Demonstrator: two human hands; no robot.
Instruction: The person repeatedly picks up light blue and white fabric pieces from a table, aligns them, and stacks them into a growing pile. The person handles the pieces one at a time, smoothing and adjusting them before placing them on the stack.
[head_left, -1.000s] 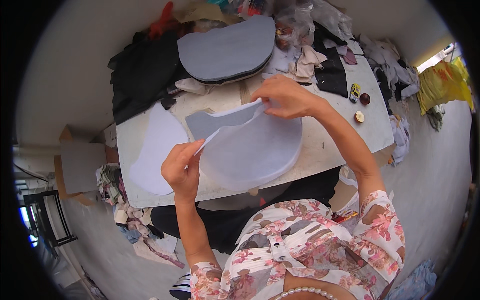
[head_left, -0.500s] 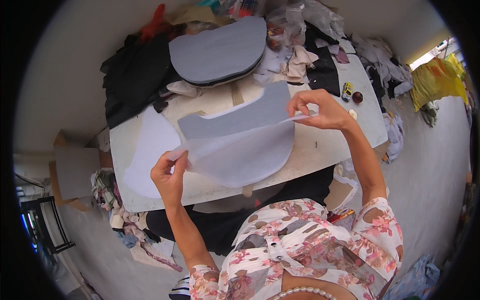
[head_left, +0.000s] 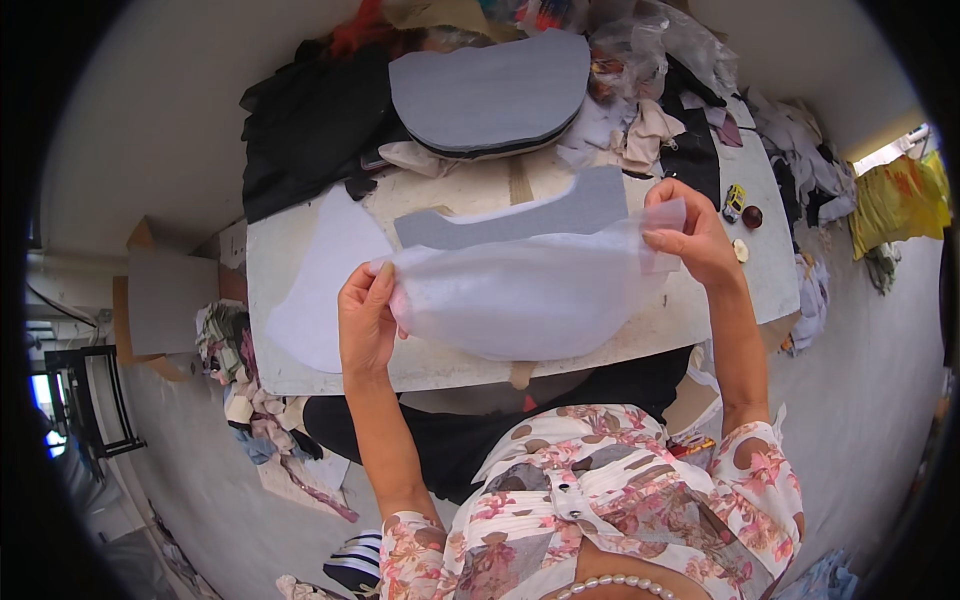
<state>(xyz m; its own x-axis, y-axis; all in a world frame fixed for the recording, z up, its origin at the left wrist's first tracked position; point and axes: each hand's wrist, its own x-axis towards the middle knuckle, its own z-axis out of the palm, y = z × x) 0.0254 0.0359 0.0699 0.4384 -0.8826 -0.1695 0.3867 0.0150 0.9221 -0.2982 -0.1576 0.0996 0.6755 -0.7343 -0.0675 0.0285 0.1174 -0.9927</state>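
One counter (head_left: 770, 280) fills the middle. At ten o'clock lies black cloth (head_left: 310, 140); at twelve, one stack of grey curved panels (head_left: 490, 95), its layers too tight to count. One translucent sheet (head_left: 520, 300) is at the centre, its nine o'clock end pinched in the left hand (head_left: 366, 312), its two o'clock end grasped between the right hand's (head_left: 693, 238) thumb and fingers. It hides most of one grey panel (head_left: 520, 222), whose upper strip shows on the counter. One white curved piece (head_left: 325, 290) lies at nine o'clock. A yellow bag (head_left: 895, 205) at two o'clock is cut off by the rim; a clear plastic bag (head_left: 650, 50) at one o'clock holds contents hard to make out. Near the right hand are one toy car (head_left: 734, 203) and one dark round object (head_left: 752, 217).
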